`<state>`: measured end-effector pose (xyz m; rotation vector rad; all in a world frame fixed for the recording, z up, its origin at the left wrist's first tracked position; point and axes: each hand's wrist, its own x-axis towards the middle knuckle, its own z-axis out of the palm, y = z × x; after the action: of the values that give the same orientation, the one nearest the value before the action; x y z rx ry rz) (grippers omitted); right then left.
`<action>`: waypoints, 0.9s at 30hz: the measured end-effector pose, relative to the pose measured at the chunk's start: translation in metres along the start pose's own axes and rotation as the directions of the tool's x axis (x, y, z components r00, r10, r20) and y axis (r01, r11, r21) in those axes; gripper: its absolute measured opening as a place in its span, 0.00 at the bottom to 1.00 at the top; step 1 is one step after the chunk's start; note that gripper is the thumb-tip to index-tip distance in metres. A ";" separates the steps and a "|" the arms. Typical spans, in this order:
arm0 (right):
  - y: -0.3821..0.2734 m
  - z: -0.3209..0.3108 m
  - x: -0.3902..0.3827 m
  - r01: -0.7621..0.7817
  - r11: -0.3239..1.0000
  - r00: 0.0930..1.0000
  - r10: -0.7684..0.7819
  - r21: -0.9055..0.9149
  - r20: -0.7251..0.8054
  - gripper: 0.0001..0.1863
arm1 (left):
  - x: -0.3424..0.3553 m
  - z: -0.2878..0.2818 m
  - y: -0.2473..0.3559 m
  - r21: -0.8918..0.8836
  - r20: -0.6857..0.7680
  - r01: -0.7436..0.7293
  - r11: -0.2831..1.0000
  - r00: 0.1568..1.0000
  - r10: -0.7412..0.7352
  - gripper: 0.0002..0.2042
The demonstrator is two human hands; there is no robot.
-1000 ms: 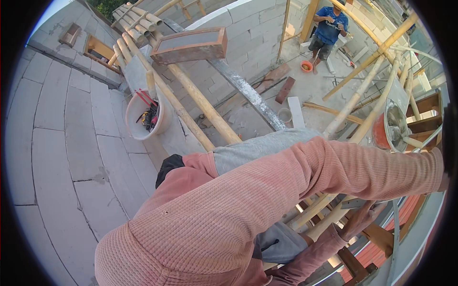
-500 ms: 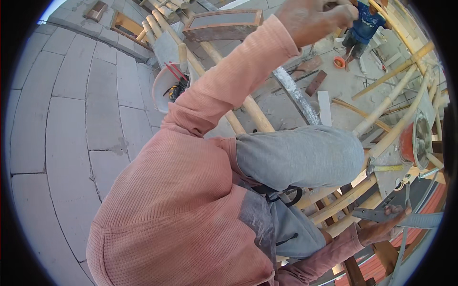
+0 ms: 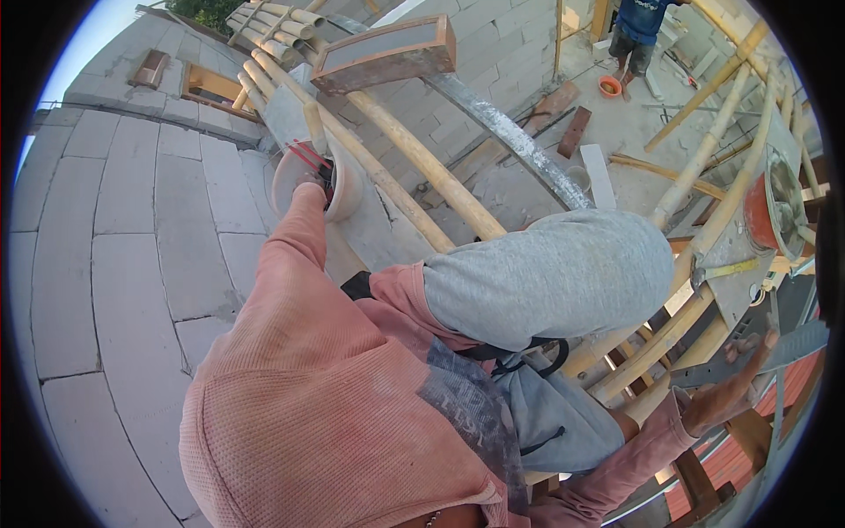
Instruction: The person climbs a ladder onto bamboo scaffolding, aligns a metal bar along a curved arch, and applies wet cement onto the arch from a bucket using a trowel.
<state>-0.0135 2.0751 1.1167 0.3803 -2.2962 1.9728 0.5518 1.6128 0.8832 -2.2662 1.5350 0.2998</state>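
My left hand (image 3: 308,179) is down inside a whitish bucket (image 3: 348,187) on the boards, its fingers hidden among the tools. Red handles of a tool (image 3: 305,155) stick up beside it, next to a dark item. At the lower right, my right hand (image 3: 738,380) grips a grey metal channel (image 3: 797,345), its fingers curled over the edge. My bent knee, in grey cloth (image 3: 554,277), lies between the two arms.
A pale block wall (image 3: 132,264) runs along my left. Bamboo poles (image 3: 431,180) cross the scaffold, with a wood-framed box (image 3: 387,55) on them. Right stand a round red-sided container (image 3: 770,211) and a yellow-handled hammer (image 3: 726,269). Below, a person in blue (image 3: 638,22) stands near an orange bucket (image 3: 610,86).
My left hand has come down from high in front, back to the left and into the bucket. My right hand stays on the metal channel. The view has shifted slightly.
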 end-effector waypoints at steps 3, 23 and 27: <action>0.000 -0.003 0.002 -0.050 0.999 0.998 0.051 0.011 -0.031 0.26 | 0.010 0.017 0.016 -0.355 0.031 -0.102 0.929 0.992 0.121 0.27; 0.001 -0.031 0.008 -0.110 0.993 0.993 0.109 0.034 0.044 0.30 | -0.025 0.043 0.108 -0.495 -0.170 -0.387 0.778 0.921 0.350 0.27; -0.007 -0.031 0.010 -0.112 0.994 0.993 0.111 0.019 0.046 0.32 | -0.038 0.055 0.126 -0.517 -0.166 -0.412 0.750 0.908 0.384 0.27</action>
<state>-0.0245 2.1033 1.1304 0.3072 -2.3744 2.0616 0.4233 1.6273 0.8233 -2.3110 2.1855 0.9146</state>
